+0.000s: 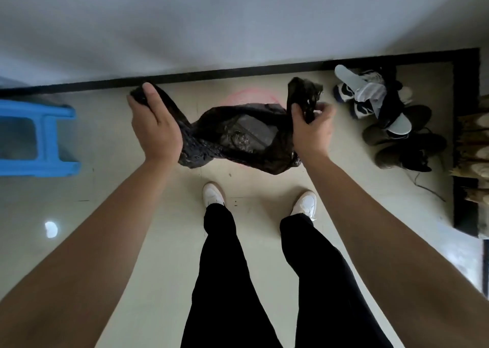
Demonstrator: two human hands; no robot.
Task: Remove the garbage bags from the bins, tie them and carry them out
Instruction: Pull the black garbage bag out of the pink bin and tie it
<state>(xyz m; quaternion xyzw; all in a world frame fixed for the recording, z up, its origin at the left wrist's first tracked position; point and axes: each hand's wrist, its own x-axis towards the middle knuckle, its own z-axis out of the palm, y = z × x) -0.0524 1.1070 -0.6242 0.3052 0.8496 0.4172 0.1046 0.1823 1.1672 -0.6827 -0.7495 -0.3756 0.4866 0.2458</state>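
The left hand is closed around one twisted end of a thin black plastic garbage bag, with the thumb lying over the gathered plastic. The right hand pinches the other end of the bag between the thumb and the curled fingers, and a loose flap of plastic stands up above this hand. The bag hangs between the two hands, above the floor, and its body sags in the middle. Something grey shows through the plastic, but I cannot tell what it is. Behind the bag, between the hands, there is a faint round pink shape, too blurred to identify. Below the hands are the person's white shoes and black trousers, on the pale tiled floor. To the left of the left hand stands a blue plastic stool. To the right of the right hand lies a pile of dark and white footwear, near the black baseboard of the white wall.
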